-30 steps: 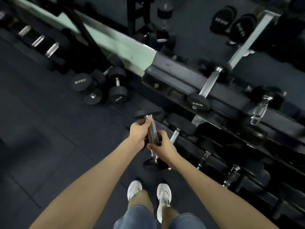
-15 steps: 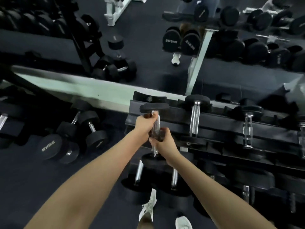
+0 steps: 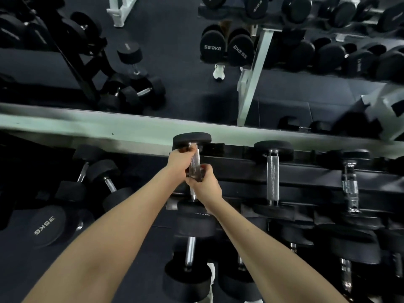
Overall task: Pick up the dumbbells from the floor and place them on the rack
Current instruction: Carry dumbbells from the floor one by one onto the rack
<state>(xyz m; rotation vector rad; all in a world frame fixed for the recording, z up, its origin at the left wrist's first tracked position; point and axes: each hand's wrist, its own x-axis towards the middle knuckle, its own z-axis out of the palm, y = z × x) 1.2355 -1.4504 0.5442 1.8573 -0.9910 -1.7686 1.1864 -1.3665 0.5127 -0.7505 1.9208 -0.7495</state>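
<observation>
Both hands grip one dumbbell (image 3: 195,164) at the top tier of the rack (image 3: 306,180).
A 35 kg weight (image 3: 44,224) lies on the floor (image 3: 21,259) left of the fingers. The left hand (image 3: 178,159) wraps the handle's far end, the right hand (image 3: 204,186) its near end, fingers curled; a racked neighbour (image 3: 272,171) sits to their right.

A pale green ledge (image 3: 87,125) runs from side to side just beyond the fingers (image 3: 181,152). Farther beyond it, a mirror (image 3: 179,62) shows a white sneaker (image 3: 219,72) and, to the right of that, a slanted white post (image 3: 251,84). Well nearer than the fingers, at the bottom edge, part of a white shoe (image 3: 210,278) shows.
</observation>
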